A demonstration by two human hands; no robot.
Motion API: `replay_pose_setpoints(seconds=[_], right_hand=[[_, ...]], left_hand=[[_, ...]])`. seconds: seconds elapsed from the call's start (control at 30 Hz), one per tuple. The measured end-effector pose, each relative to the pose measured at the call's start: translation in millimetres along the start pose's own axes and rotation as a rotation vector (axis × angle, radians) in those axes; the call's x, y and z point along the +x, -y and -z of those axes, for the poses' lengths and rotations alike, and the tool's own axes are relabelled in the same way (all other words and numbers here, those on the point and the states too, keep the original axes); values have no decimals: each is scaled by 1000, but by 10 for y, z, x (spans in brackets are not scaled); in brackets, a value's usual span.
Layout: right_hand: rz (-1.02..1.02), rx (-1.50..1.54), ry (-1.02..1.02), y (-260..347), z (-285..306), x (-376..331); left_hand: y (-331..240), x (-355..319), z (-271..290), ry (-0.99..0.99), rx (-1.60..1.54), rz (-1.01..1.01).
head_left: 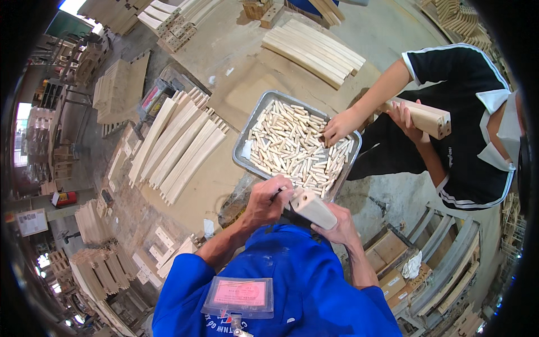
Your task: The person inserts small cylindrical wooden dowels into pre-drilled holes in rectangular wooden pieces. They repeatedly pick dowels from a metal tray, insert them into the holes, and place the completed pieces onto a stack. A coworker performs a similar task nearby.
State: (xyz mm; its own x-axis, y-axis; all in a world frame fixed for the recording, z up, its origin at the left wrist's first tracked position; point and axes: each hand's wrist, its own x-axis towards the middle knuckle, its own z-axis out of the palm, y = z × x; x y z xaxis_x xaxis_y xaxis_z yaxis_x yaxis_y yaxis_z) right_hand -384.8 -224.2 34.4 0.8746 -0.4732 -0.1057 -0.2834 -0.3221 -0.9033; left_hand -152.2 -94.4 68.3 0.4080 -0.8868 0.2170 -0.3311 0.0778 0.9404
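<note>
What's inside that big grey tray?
Lots of short wooden pegs fill the grey tray, and a co-worker's hand reaches in. A whitish scrap sits at the left. The pegs hide the bottom, so I can't tell what's underneath.

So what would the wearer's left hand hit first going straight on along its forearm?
Left hand: probably the pale wooden dowels in the grey tray. It overlaps the near rim in view, but its height is unclear, so it might pass above.
</note>
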Motion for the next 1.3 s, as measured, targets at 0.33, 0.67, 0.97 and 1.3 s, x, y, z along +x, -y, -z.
replay_pose_setpoints(seconds=[0.33,0.67,0.97,1.3], right_hand=[[-63,-32,-119,14,-94,-94],[-42,-222,-167,4,-132,-366],[-117,-58,-208,74,-119,-514],[-157,74,-290,-94,112,-613]], left_hand=[[119,247,105,246,-120,235],[113,18,25,297,-340,474],[428,131,-92,299,-636,550],[1592,524,-251,96,595,45]])
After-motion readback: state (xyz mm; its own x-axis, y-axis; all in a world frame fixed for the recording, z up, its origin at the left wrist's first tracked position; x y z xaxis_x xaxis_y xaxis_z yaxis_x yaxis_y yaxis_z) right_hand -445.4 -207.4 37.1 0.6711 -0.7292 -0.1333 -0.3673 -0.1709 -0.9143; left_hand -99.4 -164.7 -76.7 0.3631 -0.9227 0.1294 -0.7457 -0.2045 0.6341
